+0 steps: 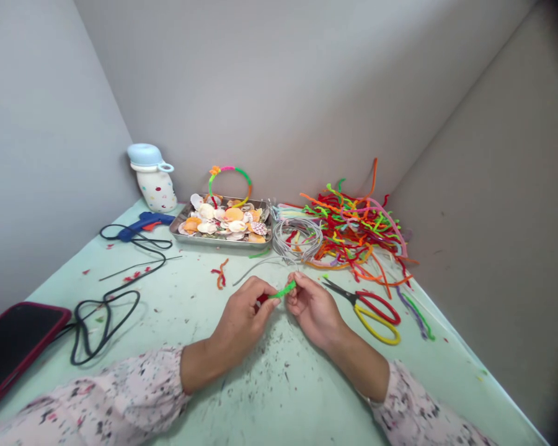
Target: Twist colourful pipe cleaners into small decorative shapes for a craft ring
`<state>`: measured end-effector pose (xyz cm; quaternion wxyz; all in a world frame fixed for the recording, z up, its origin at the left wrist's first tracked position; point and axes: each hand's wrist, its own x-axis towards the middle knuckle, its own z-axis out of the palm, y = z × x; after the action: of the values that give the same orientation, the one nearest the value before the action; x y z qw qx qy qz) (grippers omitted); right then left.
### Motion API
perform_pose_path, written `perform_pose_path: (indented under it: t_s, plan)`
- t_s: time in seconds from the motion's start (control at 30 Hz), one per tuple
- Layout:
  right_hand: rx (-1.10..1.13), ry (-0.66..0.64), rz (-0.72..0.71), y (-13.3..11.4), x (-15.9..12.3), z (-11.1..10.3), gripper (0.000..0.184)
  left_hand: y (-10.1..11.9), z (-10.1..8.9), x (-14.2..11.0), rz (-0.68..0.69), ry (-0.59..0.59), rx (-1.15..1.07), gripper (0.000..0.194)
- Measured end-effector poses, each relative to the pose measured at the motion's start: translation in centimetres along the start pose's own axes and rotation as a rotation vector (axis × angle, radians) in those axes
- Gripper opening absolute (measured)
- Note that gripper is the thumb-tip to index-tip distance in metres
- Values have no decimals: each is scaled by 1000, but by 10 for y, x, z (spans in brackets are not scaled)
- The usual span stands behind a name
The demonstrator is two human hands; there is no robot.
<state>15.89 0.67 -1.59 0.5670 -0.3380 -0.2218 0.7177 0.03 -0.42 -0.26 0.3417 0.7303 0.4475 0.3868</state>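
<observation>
A short green pipe cleaner (284, 290) stretches between my two hands over the middle of the table. My left hand (244, 313) pinches its left end, and a bit of red shows under those fingers. The other end is pinched by my right hand (314, 310). A thin grey wire (255, 265) curves just behind my fingers; whether it runs into the green piece I cannot tell. To the right of my right hand lie scissors (365, 306) with one red and one yellow handle. A small orange and red twisted piece (221, 274) rests left of my left hand.
Behind stand a metal tray (214, 243) of seashells with a colourful ring (250, 179), a wire coil (297, 240) and a heap of pipe cleaners (353, 229). At left are a bottle (154, 186), a blue glue gun (142, 224), a black cord (106, 300) and a phone (18, 347).
</observation>
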Motion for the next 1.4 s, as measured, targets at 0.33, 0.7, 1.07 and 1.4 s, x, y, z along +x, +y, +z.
perform_pose_path:
  t_s: [0.33,0.7,1.07,1.4]
  plan:
    - [-125,-19,-22,2,-3,5,21,4,1,-2,-9,-5,-42,16]
    - [-188,-68,6,1,-5,7,18,5,1,-3,-22,0,-83,13]
    - [-235,-53,-49,3,-7,8,20,5,1,-2,-28,23,-29,12]
    - [-370,-79,-63,8,-6,4,26,5,2,-1,-81,-44,-70,14]
